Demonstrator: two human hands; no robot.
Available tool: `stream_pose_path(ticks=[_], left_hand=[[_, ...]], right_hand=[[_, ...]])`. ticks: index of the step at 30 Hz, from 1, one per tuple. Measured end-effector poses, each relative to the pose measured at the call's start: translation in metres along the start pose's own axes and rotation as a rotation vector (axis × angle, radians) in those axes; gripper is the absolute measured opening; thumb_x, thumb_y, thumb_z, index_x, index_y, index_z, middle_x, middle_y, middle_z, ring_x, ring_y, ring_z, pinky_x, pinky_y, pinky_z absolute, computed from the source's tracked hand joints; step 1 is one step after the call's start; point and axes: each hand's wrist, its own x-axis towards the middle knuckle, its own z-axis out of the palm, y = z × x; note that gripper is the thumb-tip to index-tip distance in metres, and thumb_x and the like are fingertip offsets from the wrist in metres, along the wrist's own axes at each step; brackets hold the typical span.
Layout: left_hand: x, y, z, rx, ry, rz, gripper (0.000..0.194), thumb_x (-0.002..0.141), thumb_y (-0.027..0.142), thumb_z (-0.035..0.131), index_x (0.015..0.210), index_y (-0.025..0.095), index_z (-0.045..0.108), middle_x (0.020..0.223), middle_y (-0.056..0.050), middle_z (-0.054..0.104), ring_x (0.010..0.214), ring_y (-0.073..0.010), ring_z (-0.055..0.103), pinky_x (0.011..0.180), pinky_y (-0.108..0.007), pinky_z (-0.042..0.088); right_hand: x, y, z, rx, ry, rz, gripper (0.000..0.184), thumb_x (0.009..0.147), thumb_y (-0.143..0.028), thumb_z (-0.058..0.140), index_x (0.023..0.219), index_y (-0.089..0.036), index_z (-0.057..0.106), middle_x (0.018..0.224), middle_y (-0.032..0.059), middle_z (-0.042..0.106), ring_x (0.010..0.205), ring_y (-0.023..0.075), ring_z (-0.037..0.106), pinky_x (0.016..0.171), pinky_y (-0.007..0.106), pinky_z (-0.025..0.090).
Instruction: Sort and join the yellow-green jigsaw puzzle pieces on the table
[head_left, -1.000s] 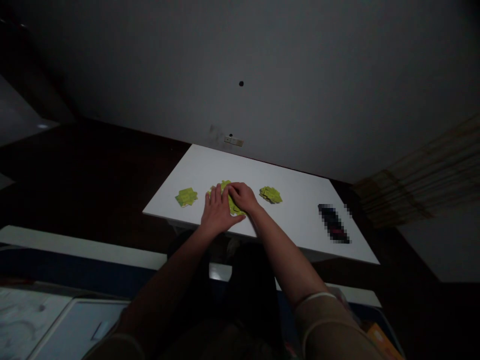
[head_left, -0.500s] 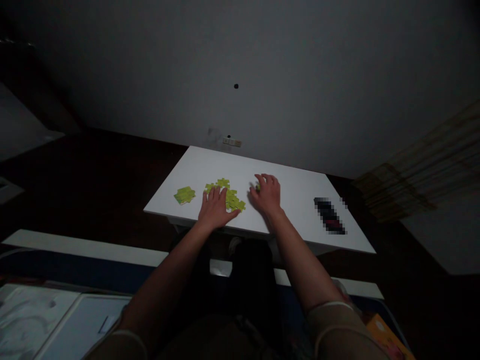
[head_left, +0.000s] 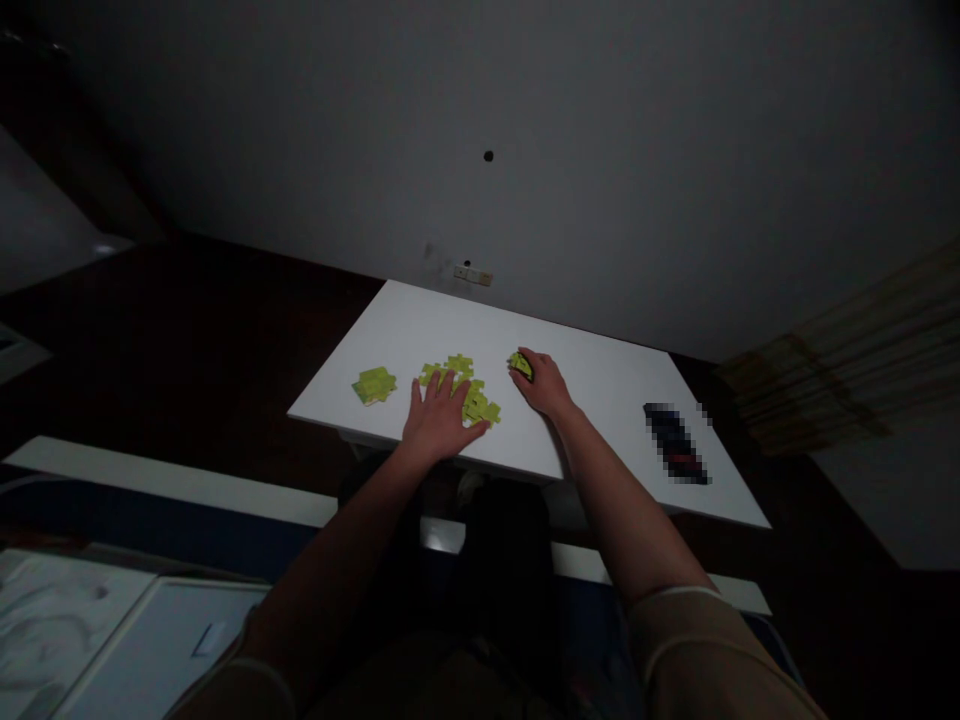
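Note:
A small white table (head_left: 585,440) stands in front of me in a dim room. A joined patch of yellow-green puzzle pieces (head_left: 466,384) lies near its front edge. My left hand (head_left: 439,420) rests flat on the patch's near side, fingers spread. My right hand (head_left: 544,382) is curled over a small pile of green pieces (head_left: 520,364) to the right of the patch, fingers closed on them. Another small stack of green pieces (head_left: 374,385) sits at the table's left.
A dark blurred-out object (head_left: 676,456) lies on the table's right side. A wall socket (head_left: 472,274) is on the grey wall behind. Dark floor surrounds the table. A pale flat surface (head_left: 112,640) shows at lower left.
My right hand left the joined patch, reached right to the small pile, and now closes on those pieces. My left hand stays flat on the patch.

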Motion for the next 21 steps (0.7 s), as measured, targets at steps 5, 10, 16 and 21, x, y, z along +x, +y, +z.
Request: stream_pose_path(ticks=[5,10,16,21], left_hand=[[-0.001,-0.002,0.005,-0.036,0.031,0.018,0.090,0.100,0.079,0.059,0.172,0.027,0.046,0.185,-0.016,0.037,0.175,-0.0448,0.024,0.142,-0.074,0.009],[-0.003,-0.003,0.007,-0.026,0.038,0.060,0.088,0.102,0.079,0.054,0.173,0.026,0.047,0.184,-0.014,0.039,0.175,-0.0438,0.025,0.142,-0.072,0.009],[-0.005,-0.002,0.004,-0.004,0.050,0.098,0.084,0.104,0.073,0.055,0.172,0.023,0.049,0.183,-0.015,0.041,0.173,-0.0441,0.029,0.142,-0.071,0.013],[-0.004,-0.001,0.005,0.002,0.048,0.122,0.082,0.105,0.071,0.056,0.171,0.024,0.050,0.183,-0.015,0.042,0.172,-0.0430,0.031,0.141,-0.072,0.016]], right_hand=[[0.027,-0.009,0.012,-0.047,-0.007,0.005,0.073,0.104,-0.053,0.060,0.167,-0.016,0.056,0.143,0.0249,0.067,0.132,0.0420,0.063,0.118,0.058,0.052],[0.057,-0.009,0.024,-0.059,-0.007,0.022,0.076,0.106,-0.058,0.056,0.168,-0.014,0.053,0.143,0.0277,0.066,0.132,0.0444,0.062,0.116,0.060,0.052],[0.086,-0.007,0.035,-0.067,-0.022,0.018,0.077,0.105,-0.057,0.058,0.169,-0.015,0.051,0.143,0.0288,0.066,0.131,0.0465,0.063,0.113,0.062,0.052],[0.104,-0.013,0.044,-0.074,-0.045,-0.008,0.078,0.105,-0.058,0.058,0.170,-0.016,0.051,0.143,0.0284,0.067,0.129,0.0464,0.063,0.111,0.062,0.053]])
